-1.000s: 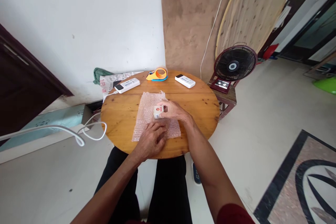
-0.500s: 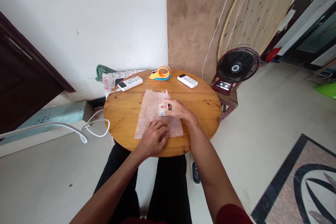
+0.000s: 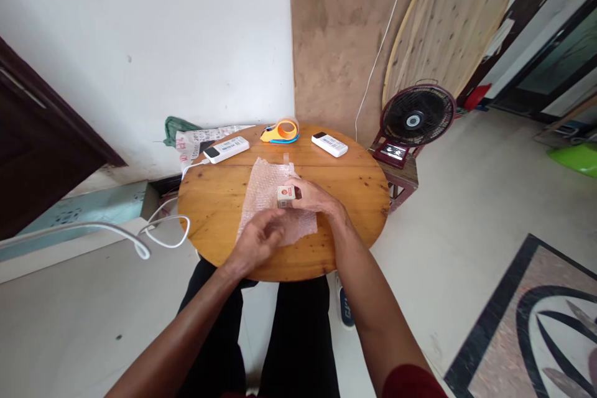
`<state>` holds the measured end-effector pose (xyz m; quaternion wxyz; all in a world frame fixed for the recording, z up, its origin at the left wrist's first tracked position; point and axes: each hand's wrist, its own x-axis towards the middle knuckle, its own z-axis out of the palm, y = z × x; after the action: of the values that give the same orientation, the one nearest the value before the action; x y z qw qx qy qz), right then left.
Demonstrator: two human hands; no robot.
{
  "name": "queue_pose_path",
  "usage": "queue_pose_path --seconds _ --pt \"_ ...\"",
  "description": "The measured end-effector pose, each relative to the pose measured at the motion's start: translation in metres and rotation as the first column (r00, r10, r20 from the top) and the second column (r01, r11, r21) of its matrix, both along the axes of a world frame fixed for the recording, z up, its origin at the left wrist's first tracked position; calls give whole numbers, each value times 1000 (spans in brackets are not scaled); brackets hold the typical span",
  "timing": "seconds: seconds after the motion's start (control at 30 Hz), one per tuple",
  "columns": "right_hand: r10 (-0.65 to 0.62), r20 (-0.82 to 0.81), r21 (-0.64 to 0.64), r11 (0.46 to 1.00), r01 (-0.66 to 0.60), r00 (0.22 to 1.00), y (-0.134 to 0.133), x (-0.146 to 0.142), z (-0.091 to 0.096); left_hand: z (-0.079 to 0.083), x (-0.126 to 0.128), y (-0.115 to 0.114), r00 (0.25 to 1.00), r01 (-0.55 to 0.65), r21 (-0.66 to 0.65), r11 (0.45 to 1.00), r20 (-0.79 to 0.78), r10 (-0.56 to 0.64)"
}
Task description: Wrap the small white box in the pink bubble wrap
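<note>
A sheet of pinkish bubble wrap [image 3: 262, 186] lies on the round wooden table [image 3: 212, 199]. Over its middle, my right hand [image 3: 310, 195] grips a small white box [image 3: 285, 194] with red and dark print, fingers and thumb at its right side. My left hand [image 3: 259, 237] is just in front of the box, above the sheet's near left part, its fingers loosely curved and apart with nothing in them. A short clear strip [image 3: 286, 158] sticks up at the sheet's far edge.
An orange tape dispenser [image 3: 281, 131] stands at the table's back. On either side of it lie two white power banks, one left [image 3: 227, 149] with a cable [image 3: 196, 165] and one right [image 3: 329, 144]. A fan [image 3: 414, 119] sits on a stool to the right.
My left hand has lifted off the bubble wrap and drawn back a little to the left. The box in my right hand has tilted slightly, showing more of its front side.
</note>
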<state>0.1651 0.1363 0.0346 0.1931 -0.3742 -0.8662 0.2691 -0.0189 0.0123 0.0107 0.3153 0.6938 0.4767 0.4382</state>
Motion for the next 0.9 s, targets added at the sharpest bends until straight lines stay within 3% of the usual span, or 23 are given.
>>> queue_pose_path --seconds 0.1,0.27,0.37,0.43,0.77,0.9 --pt "5 2 -12 1000 -5 1000 0 0 1 15 -11 23 949 -135 -126 983 270 165" --pt "20 6 -50 999 -20 1000 0 1 2 18 -8 72 812 11 -243 970 568 134" --pt "31 23 -21 999 -31 999 -2 1 3 7 -2 87 670 153 -295 943 733 121" --pt "29 46 2 1000 -29 999 -4 1 5 1 1 88 625 185 -291 939 772 116" --pt "52 92 -15 999 -51 994 -14 0 16 -6 5 88 657 150 -342 928 735 165" --pt "49 110 -29 999 -46 993 -16 0 19 -13 5 89 680 154 -306 939 722 123"
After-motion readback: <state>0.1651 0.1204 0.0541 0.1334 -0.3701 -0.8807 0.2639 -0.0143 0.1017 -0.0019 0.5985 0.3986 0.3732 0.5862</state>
